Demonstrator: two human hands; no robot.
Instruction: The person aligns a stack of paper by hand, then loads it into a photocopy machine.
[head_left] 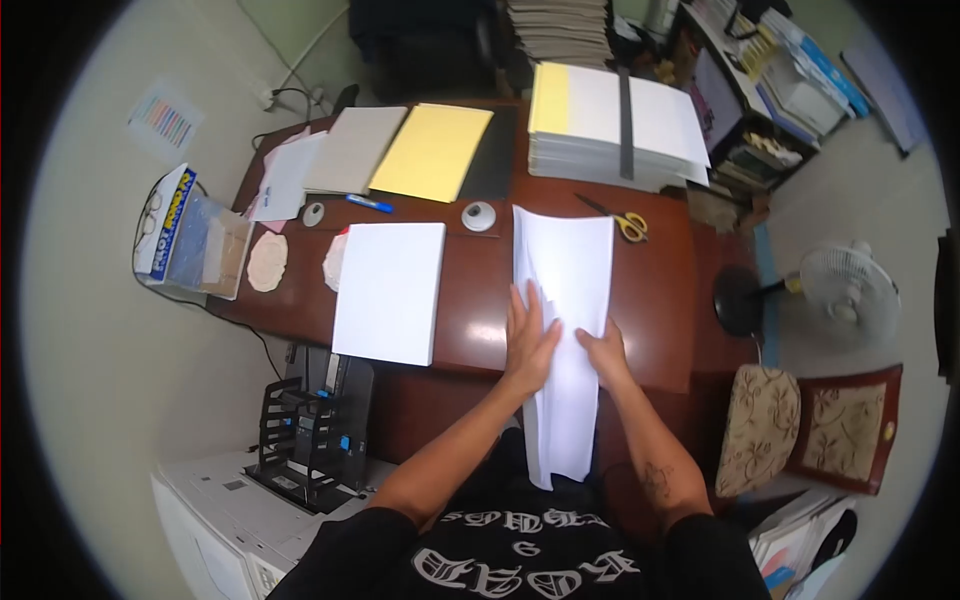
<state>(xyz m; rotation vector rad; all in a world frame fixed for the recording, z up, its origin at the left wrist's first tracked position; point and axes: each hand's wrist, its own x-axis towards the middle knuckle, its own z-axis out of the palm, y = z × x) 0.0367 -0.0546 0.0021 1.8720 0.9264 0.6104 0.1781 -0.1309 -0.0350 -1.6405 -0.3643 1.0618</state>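
Observation:
A curved stack of white paper (pixel 570 400) stretches from the brown desk back over its front edge towards my body. My left hand (pixel 530 340) rests along the left side of this stack, its fingers apart at the sheet edges. At the right side, my right hand (pixel 605 355) holds the stack with the thumb on top; its other fingers are mostly hidden. A second white stack (pixel 390 292) lies on the desk to the left. Yellow-handled scissors (pixel 630 226) lie just beyond the curved stack, to its right.
Along the back of the desk (pixel 650 290) are a yellow folder (pixel 432 152), a grey folder (pixel 355 150) and a tall strapped paper pile (pixel 620 125). A printer (pixel 230 500) stands at lower left, a fan (pixel 848 285) and chair (pixel 840 430) at right.

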